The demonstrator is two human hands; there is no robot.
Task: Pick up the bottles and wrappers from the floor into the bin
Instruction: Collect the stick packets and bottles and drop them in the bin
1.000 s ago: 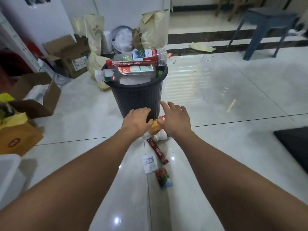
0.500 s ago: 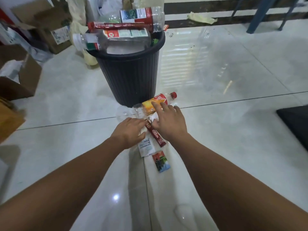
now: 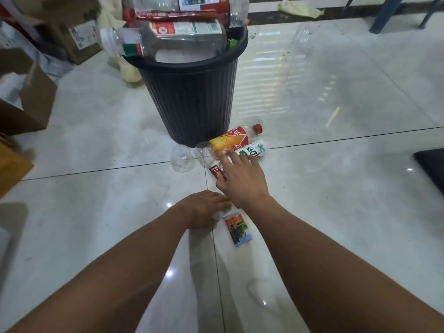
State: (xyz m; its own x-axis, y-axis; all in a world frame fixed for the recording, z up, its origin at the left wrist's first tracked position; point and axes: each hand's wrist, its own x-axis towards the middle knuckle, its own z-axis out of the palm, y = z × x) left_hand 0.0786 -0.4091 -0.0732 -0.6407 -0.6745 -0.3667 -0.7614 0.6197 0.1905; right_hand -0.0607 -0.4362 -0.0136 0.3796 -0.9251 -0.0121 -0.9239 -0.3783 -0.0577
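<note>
The black ribbed bin [image 3: 192, 97] stands on the floor, heaped with plastic bottles. At its foot lie an orange-and-red labelled bottle [image 3: 230, 140], a white-and-green labelled bottle [image 3: 255, 150] and a clear bottle [image 3: 182, 159]. My right hand [image 3: 240, 181] is spread flat over a red strip wrapper [image 3: 216, 170], its index fingertip at the orange bottle. My left hand [image 3: 204, 209] lies low on a white paper wrapper [image 3: 225, 212], which it mostly hides. A small colourful wrapper [image 3: 236, 229] lies just right of that hand.
Cardboard boxes [image 3: 28, 99] crowd the left side. A blue stool's legs [image 3: 384, 13] and a yellow scrap [image 3: 300, 9] are at the far right. A dark mat [image 3: 432, 164] sits at the right edge. Glossy white tiles cover the floor.
Both hands have dropped from the bin's side to the floor litter. My left hand slid back onto the white wrapper; my right hand stays over the red strip by the orange bottle.
</note>
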